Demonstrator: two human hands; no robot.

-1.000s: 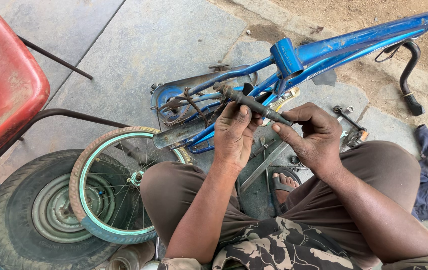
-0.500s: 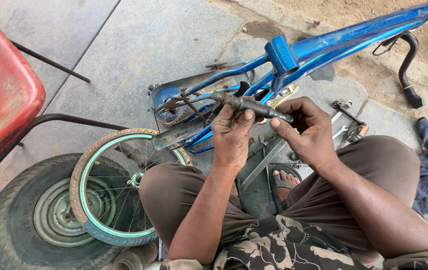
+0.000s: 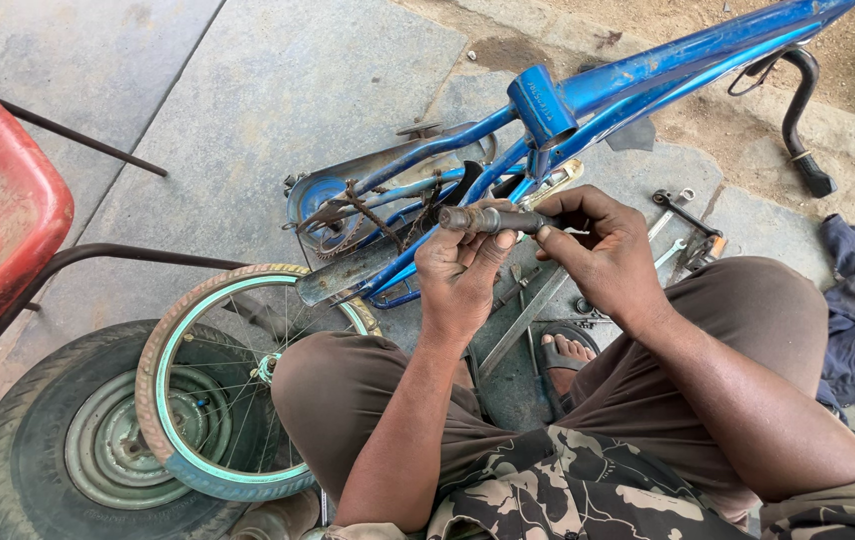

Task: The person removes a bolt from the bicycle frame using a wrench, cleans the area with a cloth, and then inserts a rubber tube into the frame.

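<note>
Both hands — left hand (image 3: 463, 270), right hand (image 3: 603, 250) — still gripping axle (image 3: 488, 218), now level, fingers closed

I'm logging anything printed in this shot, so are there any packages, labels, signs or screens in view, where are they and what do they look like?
No packages, signs or screens.
One faint marking: on the blue frame tube, above the hands, pale and too small to make out.

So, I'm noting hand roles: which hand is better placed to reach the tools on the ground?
Probably the right hand: it holds the spindle at the end nearer the tools; the left hand grips the far end.
</note>
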